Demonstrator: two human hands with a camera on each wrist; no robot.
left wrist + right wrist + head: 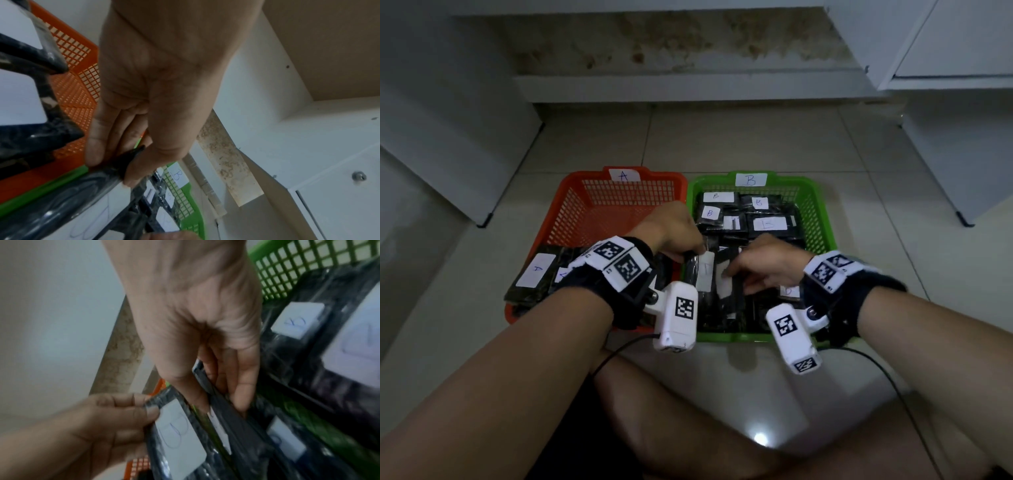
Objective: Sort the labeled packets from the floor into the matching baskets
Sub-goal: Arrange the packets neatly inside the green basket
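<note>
An orange basket (571, 212) tagged A and a green basket (822, 219) tagged B stand side by side on the floor. Over the green basket's near left part, my left hand (697, 250) pinches the top edge of a black packet (705, 274) with a white B label (179, 434). Just right of it, my right hand (729, 274) pinches a second black packet (726, 287) by its edge (226, 423); its label is mostly hidden. In the left wrist view my left hand (115, 167) has thumb and fingers closed on the packet (86, 203).
Several B-labelled packets (768, 224) fill the green basket. A-labelled packets (536, 270) lie at the orange basket's near left. White cabinets stand on both sides, a step at the back. My legs and camera cables are in front of the baskets.
</note>
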